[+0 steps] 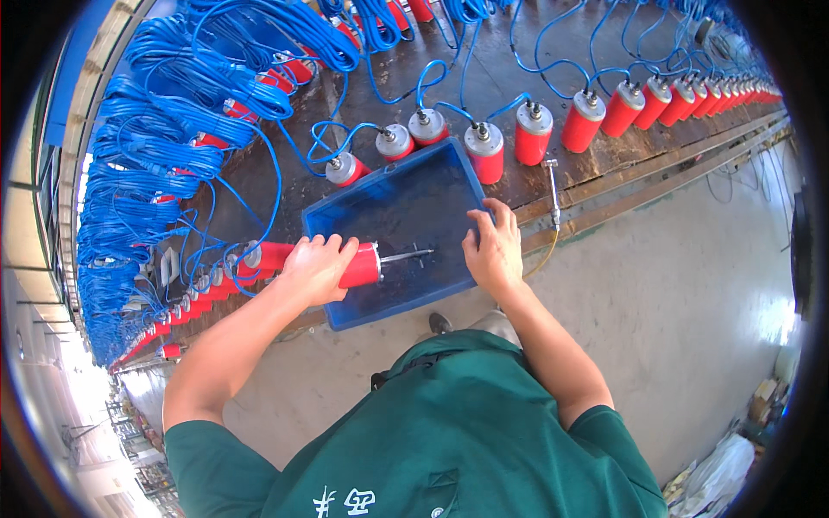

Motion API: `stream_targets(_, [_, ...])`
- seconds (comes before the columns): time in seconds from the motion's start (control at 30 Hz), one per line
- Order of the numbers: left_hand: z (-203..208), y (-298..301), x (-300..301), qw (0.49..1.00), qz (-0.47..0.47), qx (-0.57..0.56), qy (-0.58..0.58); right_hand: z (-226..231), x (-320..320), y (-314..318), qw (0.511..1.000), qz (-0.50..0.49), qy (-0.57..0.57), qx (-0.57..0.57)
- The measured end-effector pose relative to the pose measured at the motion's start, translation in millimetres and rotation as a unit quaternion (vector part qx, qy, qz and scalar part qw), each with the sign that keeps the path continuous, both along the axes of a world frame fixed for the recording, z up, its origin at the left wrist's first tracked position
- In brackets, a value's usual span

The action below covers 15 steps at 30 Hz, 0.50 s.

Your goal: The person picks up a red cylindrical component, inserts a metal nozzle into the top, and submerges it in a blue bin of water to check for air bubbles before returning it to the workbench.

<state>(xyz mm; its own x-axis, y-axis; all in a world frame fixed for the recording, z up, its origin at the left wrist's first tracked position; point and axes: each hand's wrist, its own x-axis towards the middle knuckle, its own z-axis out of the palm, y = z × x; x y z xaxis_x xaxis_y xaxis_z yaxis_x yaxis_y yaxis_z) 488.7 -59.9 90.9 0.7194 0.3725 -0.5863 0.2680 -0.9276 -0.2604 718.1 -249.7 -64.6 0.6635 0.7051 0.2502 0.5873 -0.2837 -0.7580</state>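
My left hand (315,269) is wrapped round a red cylinder (361,265) with a metal end, lying on its side over the left part of a blue plastic bin (406,306). From the cylinder's end a thin metal rod (404,255) points right across the bin; whether it is fixed to the cylinder I cannot tell. At the bin's right rim is my right hand (496,250), its fingers bent and apart with nothing visible in them. A blue cable runs close to my left hand, toward another red cylinder (272,257) beside it.
Upright red cylinders with silver tops (584,121) line the dark table (553,52), blue cables joined to them. Coiled blue cables (173,147) pile up at the left. A metal fitting on a yellow hose (553,194) hangs at the table's edge, right of the bin.
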Motion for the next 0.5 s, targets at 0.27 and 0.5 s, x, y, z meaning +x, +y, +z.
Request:
stream_targets(0.27, [-6.7, -4.5, -70.5, 0.989, 0.057, 0.003, -0.139, 19.4, -31.0, 35.0, 0.975, 0.219, -0.025, -0.037])
stream_targets(0.5, [-39.2, -9.1, -121.4, 0.963, 0.077, -0.017, -0.257, 39.5, -40.9, 83.2, 0.754, 0.467, 0.347, -0.304])
